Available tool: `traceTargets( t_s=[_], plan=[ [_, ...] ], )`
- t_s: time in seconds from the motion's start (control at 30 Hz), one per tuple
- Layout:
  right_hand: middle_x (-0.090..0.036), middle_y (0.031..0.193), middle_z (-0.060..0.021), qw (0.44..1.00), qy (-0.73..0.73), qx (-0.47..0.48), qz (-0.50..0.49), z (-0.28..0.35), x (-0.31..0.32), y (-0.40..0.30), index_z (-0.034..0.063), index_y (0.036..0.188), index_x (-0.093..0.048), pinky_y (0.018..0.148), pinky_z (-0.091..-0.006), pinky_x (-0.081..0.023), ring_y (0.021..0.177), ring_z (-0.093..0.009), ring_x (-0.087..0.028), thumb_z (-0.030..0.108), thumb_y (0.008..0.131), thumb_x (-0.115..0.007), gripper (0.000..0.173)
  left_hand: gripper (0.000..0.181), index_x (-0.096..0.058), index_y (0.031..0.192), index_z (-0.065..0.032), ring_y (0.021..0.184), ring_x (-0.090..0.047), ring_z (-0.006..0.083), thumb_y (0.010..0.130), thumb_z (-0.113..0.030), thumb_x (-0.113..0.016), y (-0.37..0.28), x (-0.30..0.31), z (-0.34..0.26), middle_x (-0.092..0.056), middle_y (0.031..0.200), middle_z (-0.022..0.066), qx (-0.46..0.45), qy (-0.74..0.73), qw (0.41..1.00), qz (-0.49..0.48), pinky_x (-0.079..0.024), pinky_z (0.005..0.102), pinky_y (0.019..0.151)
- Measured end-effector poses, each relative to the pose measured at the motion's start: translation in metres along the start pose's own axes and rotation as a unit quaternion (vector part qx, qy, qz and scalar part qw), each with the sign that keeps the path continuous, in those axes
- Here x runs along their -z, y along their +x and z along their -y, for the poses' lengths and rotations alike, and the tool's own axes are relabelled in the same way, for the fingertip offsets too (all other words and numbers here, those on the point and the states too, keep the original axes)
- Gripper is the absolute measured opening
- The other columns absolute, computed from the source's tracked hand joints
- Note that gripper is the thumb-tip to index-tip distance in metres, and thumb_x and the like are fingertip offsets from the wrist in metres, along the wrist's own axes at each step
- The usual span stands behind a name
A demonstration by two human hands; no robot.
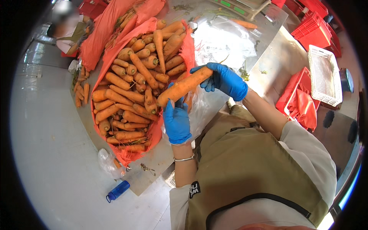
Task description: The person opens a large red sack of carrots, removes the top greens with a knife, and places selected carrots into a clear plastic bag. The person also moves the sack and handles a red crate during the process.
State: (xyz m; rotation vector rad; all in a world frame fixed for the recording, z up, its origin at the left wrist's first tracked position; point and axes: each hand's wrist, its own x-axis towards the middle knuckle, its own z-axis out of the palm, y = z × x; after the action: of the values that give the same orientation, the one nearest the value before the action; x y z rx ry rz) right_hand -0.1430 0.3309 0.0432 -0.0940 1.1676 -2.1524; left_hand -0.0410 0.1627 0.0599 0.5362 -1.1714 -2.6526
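Observation:
A large orange carrot is held between my two hands, slanting up to the right. My left hand, in a blue glove, grips its thick lower end between thumb and fingers. At the other end my right hand, also gloved in blue, has its fingers around the tapered tip. Just beyond them lies an opened red woven sack, filled with many loose carrots. Clear plastic bags spread beside the sack, partly under my hands.
Another red sack of carrots stands behind. Printed clear bags and a scale occupy the table's far right. Red crates and a white crate are at right. A blue bottle lies lower left. A person is at upper left.

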Motion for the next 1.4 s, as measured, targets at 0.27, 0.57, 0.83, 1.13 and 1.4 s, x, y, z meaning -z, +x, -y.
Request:
traceTargets(
  t_s=[0.27,0.57,0.83,1.13,1.4],
  plan=[
    [-0.062,0.090,-0.0034,0.999,0.012,0.046,0.010,0.013,0.016,-0.010,0.0029,0.115,-0.055,0.067,-0.0217,-0.044,0.071,-0.008,-0.055,0.029,0.092,-0.036,0.040,0.050,-0.042,0.126,-0.0020,0.112,-0.047,0.0183,0.088,-0.034,-0.051,0.015,-0.005,0.014,-0.048,0.125,0.0085,0.028,-0.064,0.996,0.060,-0.036,0.0312,0.095],
    [-0.060,0.102,-0.0070,0.997,0.044,0.058,0.016,0.011,0.021,0.000,0.0030,0.118,-0.053,0.078,-0.0261,-0.046,0.082,-0.013,-0.057,0.027,0.091,-0.038,0.039,0.050,-0.037,0.130,0.0006,0.114,-0.046,0.0232,0.086,-0.019,-0.050,0.022,0.001,0.009,-0.043,0.127,0.0159,0.030,-0.127,0.986,0.104,-0.037,0.0337,0.096],
    [-0.054,0.117,-0.0105,0.995,0.072,0.055,0.048,0.003,0.023,0.016,0.0009,0.125,-0.045,0.091,-0.0327,-0.043,0.104,-0.020,-0.054,0.026,0.090,-0.040,0.043,0.053,-0.035,0.131,0.0032,0.120,-0.040,0.0271,0.079,-0.006,-0.046,0.025,0.006,0.003,-0.040,0.129,0.0196,0.009,-0.123,0.985,0.123,-0.033,0.0382,0.101],
    [-0.052,0.121,-0.0124,0.983,0.169,0.050,0.052,-0.009,0.017,0.034,-0.0012,0.122,-0.046,0.090,-0.0337,-0.044,0.103,-0.021,-0.054,0.015,0.090,-0.038,0.036,0.058,-0.033,0.133,-0.0017,0.125,-0.035,0.0231,0.079,-0.006,-0.053,0.021,0.007,-0.001,-0.037,0.134,0.0140,-0.086,0.024,0.992,0.086,-0.029,0.0362,0.104],
    [-0.046,0.127,-0.0122,0.984,0.141,0.039,0.107,-0.013,0.008,0.039,0.0008,0.131,-0.035,0.098,-0.0359,-0.038,0.114,-0.022,-0.047,0.022,0.087,-0.046,0.049,0.066,-0.033,0.134,-0.0025,0.123,-0.038,0.0215,0.073,0.007,-0.057,0.017,0.002,-0.008,-0.037,0.136,0.0108,-0.156,0.179,0.969,0.070,-0.031,0.0330,0.102]
  ],
)
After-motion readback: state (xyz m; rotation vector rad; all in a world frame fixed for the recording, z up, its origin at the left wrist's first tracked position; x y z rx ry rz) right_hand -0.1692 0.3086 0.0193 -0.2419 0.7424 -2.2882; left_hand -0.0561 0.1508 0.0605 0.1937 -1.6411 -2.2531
